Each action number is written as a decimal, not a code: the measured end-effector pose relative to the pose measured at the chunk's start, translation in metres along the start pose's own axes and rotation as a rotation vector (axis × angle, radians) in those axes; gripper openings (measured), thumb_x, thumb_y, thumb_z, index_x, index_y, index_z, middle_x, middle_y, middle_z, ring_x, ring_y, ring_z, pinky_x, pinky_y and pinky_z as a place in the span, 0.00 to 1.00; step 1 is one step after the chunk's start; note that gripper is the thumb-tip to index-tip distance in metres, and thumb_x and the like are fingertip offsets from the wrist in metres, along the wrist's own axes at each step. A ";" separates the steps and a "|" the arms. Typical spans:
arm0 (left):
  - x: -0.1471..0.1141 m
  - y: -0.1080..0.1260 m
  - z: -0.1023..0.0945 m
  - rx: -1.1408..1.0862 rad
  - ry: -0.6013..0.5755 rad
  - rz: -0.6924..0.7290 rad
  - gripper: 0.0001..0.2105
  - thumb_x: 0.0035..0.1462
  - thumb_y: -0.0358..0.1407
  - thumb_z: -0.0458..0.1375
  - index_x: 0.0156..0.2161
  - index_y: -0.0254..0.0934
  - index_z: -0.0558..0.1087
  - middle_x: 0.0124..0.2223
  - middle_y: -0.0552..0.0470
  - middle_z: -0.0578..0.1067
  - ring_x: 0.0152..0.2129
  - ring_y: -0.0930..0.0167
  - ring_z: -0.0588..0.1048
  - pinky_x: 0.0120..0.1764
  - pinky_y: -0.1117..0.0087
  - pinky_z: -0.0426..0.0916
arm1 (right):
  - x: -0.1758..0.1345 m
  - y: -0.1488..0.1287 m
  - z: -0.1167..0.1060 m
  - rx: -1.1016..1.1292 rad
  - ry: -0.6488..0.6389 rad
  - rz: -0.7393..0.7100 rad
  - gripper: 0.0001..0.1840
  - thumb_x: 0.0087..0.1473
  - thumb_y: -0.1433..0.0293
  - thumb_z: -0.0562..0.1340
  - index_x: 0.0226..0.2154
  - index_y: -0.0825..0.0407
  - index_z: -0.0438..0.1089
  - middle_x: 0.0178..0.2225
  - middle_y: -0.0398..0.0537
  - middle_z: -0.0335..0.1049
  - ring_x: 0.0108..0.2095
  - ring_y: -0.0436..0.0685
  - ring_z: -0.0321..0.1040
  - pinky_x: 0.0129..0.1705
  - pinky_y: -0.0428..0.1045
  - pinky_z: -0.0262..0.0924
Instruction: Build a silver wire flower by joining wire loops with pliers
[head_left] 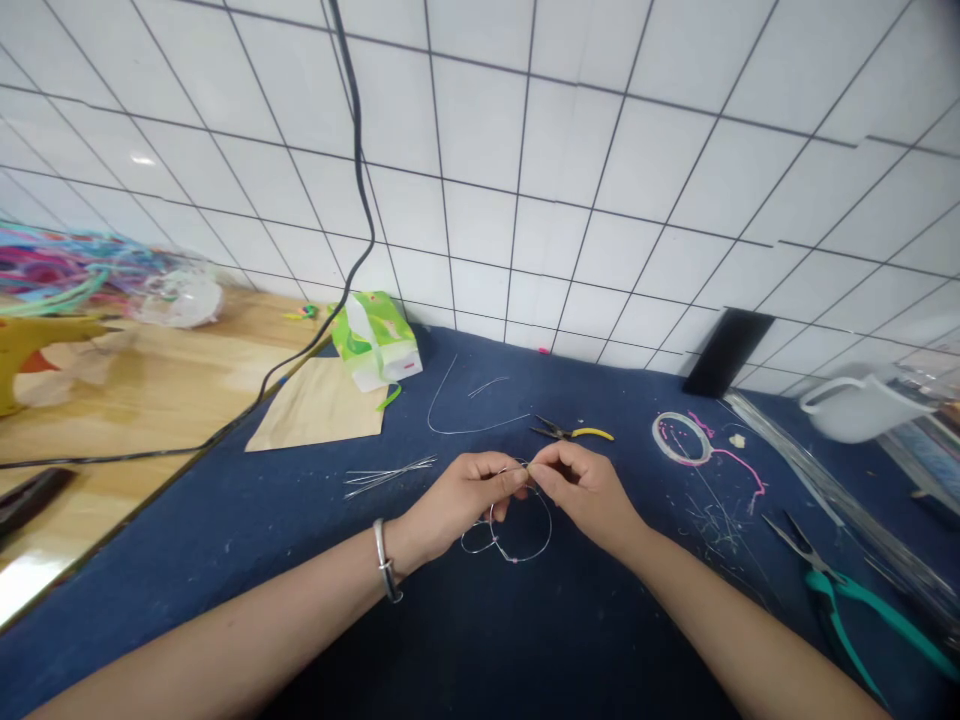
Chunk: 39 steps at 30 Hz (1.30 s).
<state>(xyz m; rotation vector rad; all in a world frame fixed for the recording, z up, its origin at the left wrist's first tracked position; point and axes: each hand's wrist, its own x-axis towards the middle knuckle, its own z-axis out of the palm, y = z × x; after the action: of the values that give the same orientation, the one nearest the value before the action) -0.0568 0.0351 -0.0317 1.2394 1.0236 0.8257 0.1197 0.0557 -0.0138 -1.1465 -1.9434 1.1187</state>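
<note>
Both hands meet over the dark blue cloth, fingertips nearly touching. Bent into loops, a thin silvery wire [550,530] hangs below them, with a tiny pinkish spot at its lowest bend. My left hand [476,492] pinches this wire between thumb and fingers; a metal bangle [384,562] is on that wrist. From the other side, my right hand [581,487] has thumb and forefinger closed on the wire's upper part, where the exact contact is hidden. Just beyond the hands lie yellow-handled pliers [574,432] and a long curved wire [465,432].
Straight wire pieces [386,477] lie left of the hands. At right are a round dish with pink beads [660,440], green-handled pliers [832,580], a wire bundle [817,470] and a white cup [851,408]. A tissue pack [386,350] and black cable [358,150] stand near the tiled wall.
</note>
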 end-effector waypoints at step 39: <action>0.002 -0.006 0.000 0.084 0.298 0.241 0.06 0.55 0.36 0.54 0.31 0.35 0.66 0.28 0.54 0.69 0.26 0.75 0.67 0.31 0.73 0.62 | -0.002 0.000 0.005 0.131 0.034 0.116 0.06 0.53 0.67 0.55 0.27 0.52 0.62 0.21 0.38 0.59 0.21 0.46 0.57 0.25 0.43 0.55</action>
<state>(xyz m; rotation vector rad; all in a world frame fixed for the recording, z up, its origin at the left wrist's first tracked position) -0.0561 0.0362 -0.0375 1.3550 1.1694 1.1910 0.1160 0.0524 -0.0167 -1.2114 -1.7690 1.2588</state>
